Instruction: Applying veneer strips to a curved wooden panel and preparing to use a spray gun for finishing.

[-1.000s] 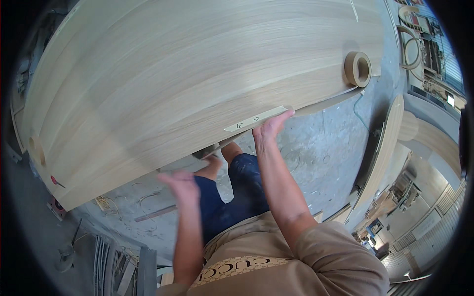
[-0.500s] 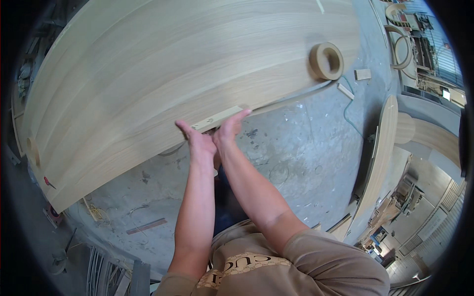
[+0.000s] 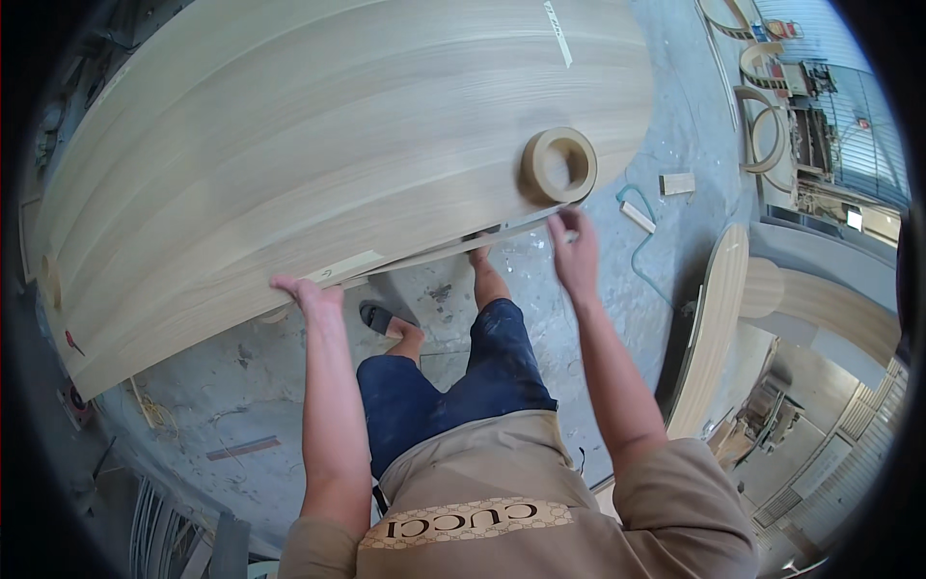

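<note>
A large, pale wood-grain board point(image 3: 338, 164) stretches across the upper left. At its near edge is my left hand point(image 3: 316, 299), thumb laid over the top face and fingers hidden below the rim. A thin edge banding strip point(image 3: 434, 254) runs rightward from beside that hand, standing off the board's edge. My right hand point(image 3: 577, 256), slightly blurred, pinches the strip farther right, just below its wide roll point(image 3: 576, 165) on the board's right part. A pale piece of tape point(image 3: 340, 267) lies on the board near my left hand.
Another tape piece point(image 3: 558, 37) is at the board's far side. A small red tool point(image 3: 73, 343) and a second roll point(image 3: 52, 282) sit at the left end. On the concrete floor lie a wood block point(image 3: 677, 183) and a blue-green hose point(image 3: 639, 262). Curved panels point(image 3: 714, 328) stand at right.
My hands, close together before, are now apart: the left has shifted left along the edge, the right has moved right to the strip near the roll. The view has shifted, revealing my legs.
</note>
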Action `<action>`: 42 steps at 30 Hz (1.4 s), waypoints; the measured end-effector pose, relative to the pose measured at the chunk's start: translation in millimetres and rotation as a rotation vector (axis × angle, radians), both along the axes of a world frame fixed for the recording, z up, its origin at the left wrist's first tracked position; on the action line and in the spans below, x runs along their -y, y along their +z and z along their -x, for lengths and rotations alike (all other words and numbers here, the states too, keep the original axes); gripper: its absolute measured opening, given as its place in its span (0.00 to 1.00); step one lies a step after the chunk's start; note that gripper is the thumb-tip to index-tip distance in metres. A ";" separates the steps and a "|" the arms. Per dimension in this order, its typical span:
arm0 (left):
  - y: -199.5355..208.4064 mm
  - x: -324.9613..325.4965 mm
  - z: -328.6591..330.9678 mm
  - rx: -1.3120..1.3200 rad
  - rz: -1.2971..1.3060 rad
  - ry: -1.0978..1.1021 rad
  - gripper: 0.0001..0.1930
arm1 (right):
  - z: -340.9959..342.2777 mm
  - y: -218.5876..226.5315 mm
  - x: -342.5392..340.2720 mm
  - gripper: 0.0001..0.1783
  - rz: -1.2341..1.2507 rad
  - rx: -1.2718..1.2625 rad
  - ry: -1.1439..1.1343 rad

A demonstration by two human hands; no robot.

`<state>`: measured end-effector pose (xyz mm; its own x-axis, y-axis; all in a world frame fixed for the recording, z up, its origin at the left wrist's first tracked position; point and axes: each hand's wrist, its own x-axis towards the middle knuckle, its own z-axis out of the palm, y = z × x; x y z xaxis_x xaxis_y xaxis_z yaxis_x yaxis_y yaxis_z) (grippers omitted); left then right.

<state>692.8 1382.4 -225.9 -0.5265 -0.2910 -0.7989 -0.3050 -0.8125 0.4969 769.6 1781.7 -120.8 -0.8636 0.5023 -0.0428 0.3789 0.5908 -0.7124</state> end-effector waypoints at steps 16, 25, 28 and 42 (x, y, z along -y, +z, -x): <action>0.2 31.6 3.3 0.422 0.292 -0.011 0.48 | 146.7 -23.1 -197.8 0.24 -0.147 0.252 0.317; -6.8 50.6 -5.8 0.481 0.330 -0.024 0.49 | 134.9 -30.6 -312.6 0.22 -0.133 0.312 -0.103; -3.9 47.3 -4.4 0.508 0.325 0.005 0.49 | 129.3 -32.1 -324.0 0.22 -0.137 0.281 -0.138; -2.5 45.9 -4.0 0.503 0.311 0.034 0.48 | 89.4 -44.5 -315.0 0.21 0.000 0.195 -0.428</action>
